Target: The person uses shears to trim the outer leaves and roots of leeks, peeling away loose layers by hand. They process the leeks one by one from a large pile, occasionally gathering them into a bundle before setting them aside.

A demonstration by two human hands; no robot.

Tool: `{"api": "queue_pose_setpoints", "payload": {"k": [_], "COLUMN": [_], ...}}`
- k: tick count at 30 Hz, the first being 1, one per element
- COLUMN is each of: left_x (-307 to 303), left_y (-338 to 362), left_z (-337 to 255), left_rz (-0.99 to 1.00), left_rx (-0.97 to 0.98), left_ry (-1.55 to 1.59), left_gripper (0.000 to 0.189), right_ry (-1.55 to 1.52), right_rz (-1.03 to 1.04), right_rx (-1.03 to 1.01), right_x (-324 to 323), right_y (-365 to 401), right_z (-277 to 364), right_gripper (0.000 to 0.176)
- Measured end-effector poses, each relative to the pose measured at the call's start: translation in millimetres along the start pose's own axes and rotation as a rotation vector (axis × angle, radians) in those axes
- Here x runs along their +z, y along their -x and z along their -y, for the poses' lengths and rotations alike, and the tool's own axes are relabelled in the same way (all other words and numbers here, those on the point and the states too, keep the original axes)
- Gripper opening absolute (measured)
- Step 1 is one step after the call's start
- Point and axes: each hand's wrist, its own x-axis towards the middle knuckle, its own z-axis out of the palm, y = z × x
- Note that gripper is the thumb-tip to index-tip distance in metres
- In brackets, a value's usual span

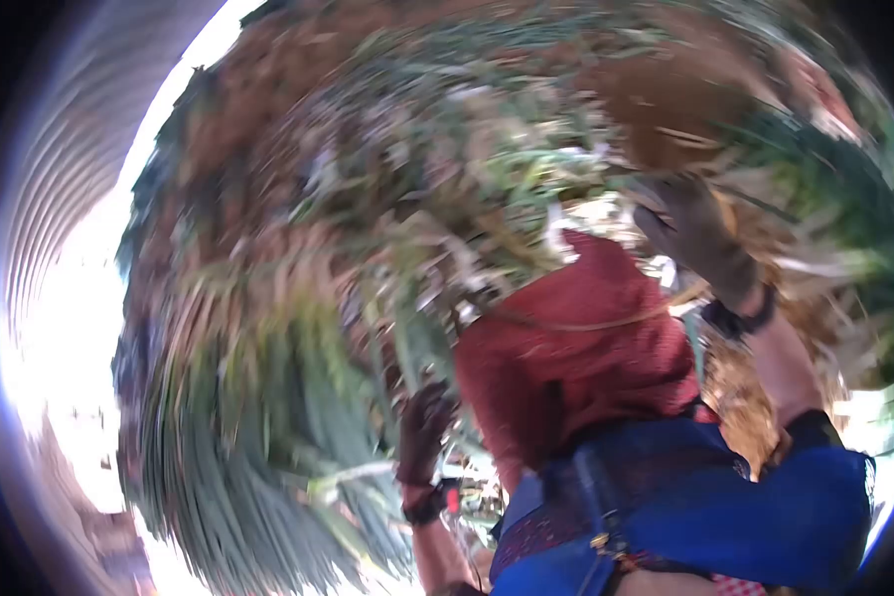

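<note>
Gloved left hand (422, 427) and right hand (700, 233) reach well apart into dry leaves (447, 199); grip too blurred to tell. Leaves look light, brittle, scratchy: grasp near stalks.

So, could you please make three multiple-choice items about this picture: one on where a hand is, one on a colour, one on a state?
1. Where is the right hand?
A. On the blue trousers
B. Raised to the brown mass at the upper right
C. At the bottom edge

2. What colour is the shirt of the person in front?
A. Red
B. White
C. Yellow

3. How are the left hand and the right hand covered?
A. Bare
B. In dark gloves
C. In white gloves

Answers:
1 B, since the right hand is high up, just under the brown mass.
2 A, since the shirt shows plainly red even in the blur.
3 B, since both hands look dark, each with a dark band at the wrist.
</note>
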Motion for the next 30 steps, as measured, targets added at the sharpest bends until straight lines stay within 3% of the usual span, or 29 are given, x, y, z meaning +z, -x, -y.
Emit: {"api": "queue_pose_setpoints", "payload": {"k": [1, 3, 6, 10, 14, 17, 18, 21, 22, 23, 25, 27, 28, 29, 30], "left_x": [-3.3, -4.0, -1.5, -5.6, -10.4, -15.8, -17.6, -12.2, -13.8, -8.5, 3.6, 21.0, 33.0, 45.0, 60.9], "left_y": [0.5, 6.6, 21.2, 35.0, 35.9, 17.9, 10.4, -1.2, -11.3, -22.1, -46.7, -73.6, -79.0, -82.7, -86.4], "left_z": [15.2, 21.6, 29.1, 41.7, 45.2, 53.9, 53.6, 28.7, 31.3, 24.0, 3.9, -16.2, -31.9, -46.3, -60.5], "left_rz": [-0.033, -0.044, -0.121, -0.171, -0.207, -0.209, -0.208, -0.25, -0.226, -0.212, -0.189, -0.098, -0.007, 0.086, 0.088], "left_rx": [0.043, 0.114, 0.083, 0.056, 0.078, 0.093, 0.1, 0.109, 0.164, 0.215, 0.34, 0.221, 0.154, 0.077, 0.19], "left_ry": [0.021, 0.017, 0.042, 0.035, 0.033, 0.092, 0.13, 0.231, 0.19, 0.128, -0.011, 0.081, 0.182, 0.273, 0.381], "left_gripper": [0.043, 0.044, 0.043, 0.04, 0.04, 0.038, 0.038, 0.037, 0.039, 0.038, 0.037, 0.04, 0.042, 0.043, 0.041], "right_ry": [0.007, 0.003, 0.072, 0.157, 0.19, -0.188, -0.251, -0.684, -0.971, -1.27, -1.246, -1.079, -1.192, -1.146, -1.102], "right_rz": [-0.072, 0.52, 0.564, 0.859, 1.158, 0.951, 0.965, 1.037, 0.977, 0.816, 0.573, 0.66, 0.825, 0.825, 0.827], "right_rx": [-0.159, -0.215, -0.435, -0.375, -0.269, -0.244, -0.168, 0.328, 0.507, 0.323, 0.007, 0.255, 0.602, 0.526, 0.458], "right_x": [7.0, 21.6, 70.0, 119.9, 127.8, 155.5, 160.2, 132.1, 124.2, 117.9, 115.7, 92.2, 62.1, 50.4, 42.7], "right_y": [-5.6, -7.7, 28.5, 32.4, 0.2, 13.3, 9.1, -31.5, -37.6, -40.0, -33.3, -47.1, -55.1, -61.0, -64.7], "right_z": [20.1, 60.4, 78.2, 89.6, 100.3, 62.8, 60.2, 61.7, 63.8, 60.1, 40.0, 53.8, 89.9, 103.6, 113.8], "right_gripper": [0.035, 0.041, 0.045, 0.044, 0.038, 0.033, 0.032, 0.025, 0.023, 0.024, 0.031, 0.039, 0.043, 0.044, 0.044]}}
